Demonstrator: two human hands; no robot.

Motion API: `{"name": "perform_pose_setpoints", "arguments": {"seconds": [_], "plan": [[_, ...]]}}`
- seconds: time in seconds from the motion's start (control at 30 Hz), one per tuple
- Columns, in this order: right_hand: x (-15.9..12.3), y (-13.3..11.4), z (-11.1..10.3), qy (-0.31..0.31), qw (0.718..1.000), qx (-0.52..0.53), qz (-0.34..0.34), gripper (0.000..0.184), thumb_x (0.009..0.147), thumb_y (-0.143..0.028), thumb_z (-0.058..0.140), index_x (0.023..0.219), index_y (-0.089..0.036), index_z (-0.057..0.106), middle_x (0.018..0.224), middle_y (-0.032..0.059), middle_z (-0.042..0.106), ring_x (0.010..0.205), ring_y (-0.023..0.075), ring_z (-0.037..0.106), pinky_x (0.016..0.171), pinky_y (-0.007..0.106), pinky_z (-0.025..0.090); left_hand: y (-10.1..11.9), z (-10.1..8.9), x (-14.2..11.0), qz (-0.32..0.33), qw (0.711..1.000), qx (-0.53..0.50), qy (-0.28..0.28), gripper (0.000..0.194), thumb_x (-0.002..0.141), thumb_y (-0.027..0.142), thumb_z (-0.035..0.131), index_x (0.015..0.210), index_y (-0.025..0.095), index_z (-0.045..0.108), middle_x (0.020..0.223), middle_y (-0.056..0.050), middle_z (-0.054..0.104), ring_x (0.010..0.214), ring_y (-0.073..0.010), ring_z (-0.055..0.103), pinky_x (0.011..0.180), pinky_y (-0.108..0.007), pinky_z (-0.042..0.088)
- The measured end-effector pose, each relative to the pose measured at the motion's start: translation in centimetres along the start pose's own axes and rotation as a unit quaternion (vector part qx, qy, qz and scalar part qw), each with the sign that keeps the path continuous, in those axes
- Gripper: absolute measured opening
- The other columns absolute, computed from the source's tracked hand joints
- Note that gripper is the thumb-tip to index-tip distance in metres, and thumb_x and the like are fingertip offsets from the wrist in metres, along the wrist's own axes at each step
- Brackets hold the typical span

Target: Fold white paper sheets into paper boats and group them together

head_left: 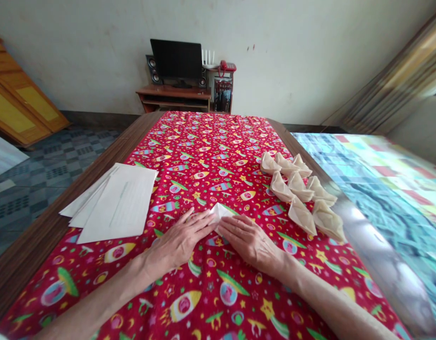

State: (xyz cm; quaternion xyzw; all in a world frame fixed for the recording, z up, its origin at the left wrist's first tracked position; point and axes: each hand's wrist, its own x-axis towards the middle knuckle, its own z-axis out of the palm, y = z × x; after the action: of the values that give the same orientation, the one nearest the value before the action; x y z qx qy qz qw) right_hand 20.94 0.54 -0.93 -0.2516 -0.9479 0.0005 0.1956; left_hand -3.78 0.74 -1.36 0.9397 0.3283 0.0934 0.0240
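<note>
A small folded sheet of white paper (219, 211) lies on the red patterned cloth in front of me, its pointed top showing between my hands. Flat across its left side rest the stretched fingers of my left hand (189, 233), with the thumb apart. My right hand (248, 238) presses on the right side, fingers extended and close together. Both hands cover much of the paper, so its lower folds are hidden. Off to the right, several folded paper boats (299, 186) stand in rows. To the left is a fanned stack of paper sheets (120, 203) with faint print.
The red cloth (218, 137) covers most of a long brown wooden table (107, 158). Beyond its far end stands a desk (173, 93) with a monitor (177, 61), speakers and a red telephone (223, 67). A bed (373, 189) is on the right, a wooden cabinet (21, 99) on the left.
</note>
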Motion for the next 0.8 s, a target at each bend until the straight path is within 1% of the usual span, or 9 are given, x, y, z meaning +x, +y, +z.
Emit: {"name": "perform_pose_setpoints", "arguments": {"seconds": [0.07,0.17,0.23,0.33,0.4,0.47,0.6,0.7,0.8], "plan": [[0.5,0.0,0.3,0.012,0.999,0.023,0.020,0.033,0.095,-0.016,0.038,0.126,-0.016,0.052,0.118,0.0116,0.063,0.115,0.0207,0.054,0.093,0.039,0.047,0.2,-0.1,0.2,-0.005,1.000,-0.014,0.013,0.068,0.078,-0.004,0.034,0.142,0.021,0.032,0.147,-0.005,0.036,0.135,-0.0190,0.031,0.112,-0.045,0.027],[1.1,0.4,0.8,0.036,0.994,0.084,0.060,0.028,0.095,-0.020,0.042,0.118,-0.018,0.058,0.110,0.0092,0.066,0.108,0.0197,0.057,0.088,0.036,0.049,0.5,-0.4,0.9,-0.022,0.997,-0.050,0.051,0.049,0.085,0.003,0.040,0.131,0.019,0.047,0.137,-0.006,0.048,0.128,-0.0199,0.040,0.110,-0.041,0.032],[1.3,0.8,1.1,0.058,0.986,0.133,0.077,0.025,0.094,-0.022,0.045,0.113,-0.020,0.061,0.106,0.0072,0.067,0.103,0.0183,0.059,0.087,0.034,0.050,0.7,-0.5,1.6,-0.037,0.993,-0.077,0.078,0.033,0.089,0.014,0.047,0.121,0.018,0.055,0.126,-0.007,0.056,0.118,-0.0208,0.047,0.104,-0.039,0.039],[1.3,1.2,1.4,0.083,0.977,0.173,0.097,0.023,0.093,-0.024,0.046,0.108,-0.021,0.063,0.101,0.0058,0.068,0.097,0.0169,0.060,0.084,0.032,0.050,0.7,-0.3,2.5,-0.042,0.987,-0.122,0.097,0.022,0.090,0.025,0.053,0.109,0.018,0.061,0.109,-0.006,0.061,0.103,-0.0191,0.054,0.092,-0.034,0.048],[1.2,1.2,1.4,0.077,0.981,0.151,0.095,0.023,0.094,-0.024,0.045,0.107,-0.021,0.063,0.100,0.0061,0.067,0.096,0.0168,0.060,0.082,0.031,0.050,0.5,0.0,2.9,-0.041,0.982,-0.148,0.110,0.018,0.090,0.028,0.053,0.102,0.017,0.062,0.101,-0.005,0.062,0.097,-0.0173,0.056,0.086,-0.031,0.050],[1.3,1.0,1.2,0.060,0.990,0.095,0.089,0.021,0.093,-0.023,0.045,0.102,-0.021,0.064,0.097,0.0065,0.067,0.094,0.0171,0.059,0.079,0.031,0.048,0.3,0.3,3.1,-0.043,0.979,-0.159,0.124,0.016,0.091,0.028,0.052,0.097,0.017,0.062,0.097,-0.005,0.062,0.094,-0.0165,0.057,0.084,-0.030,0.050],[1.4,0.6,0.6,0.042,0.994,0.003,0.096,0.019,0.092,-0.022,0.047,0.091,-0.021,0.066,0.087,0.0056,0.063,0.080,0.0159,0.055,0.069,0.028,0.044,0.1,0.7,2.8,-0.034,0.982,-0.133,0.129,0.014,0.091,0.023,0.051,0.099,0.017,0.061,0.098,-0.005,0.062,0.095,-0.0175,0.057,0.087,-0.032,0.049],[1.5,0.9,0.7,0.040,0.993,0.008,0.113,0.022,0.093,-0.023,0.044,0.086,-0.020,0.065,0.083,0.0052,0.061,0.076,0.0152,0.053,0.068,0.027,0.042,-0.1,0.9,2.4,-0.037,0.982,-0.127,0.137,0.015,0.092,0.016,0.046,0.099,0.016,0.060,0.100,-0.005,0.061,0.096,-0.0171,0.055,0.087,-0.032,0.048],[1.7,1.5,1.1,0.039,0.988,0.034,0.145,0.025,0.095,-0.024,0.040,0.083,-0.019,0.062,0.079,0.0038,0.059,0.073,0.0136,0.053,0.066,0.024,0.040,-0.4,1.3,2.4,-0.067,0.969,-0.167,0.168,0.014,0.092,0.014,0.046,0.091,0.016,0.059,0.092,-0.004,0.060,0.089,-0.0152,0.056,0.082,-0.029,0.049]]}}
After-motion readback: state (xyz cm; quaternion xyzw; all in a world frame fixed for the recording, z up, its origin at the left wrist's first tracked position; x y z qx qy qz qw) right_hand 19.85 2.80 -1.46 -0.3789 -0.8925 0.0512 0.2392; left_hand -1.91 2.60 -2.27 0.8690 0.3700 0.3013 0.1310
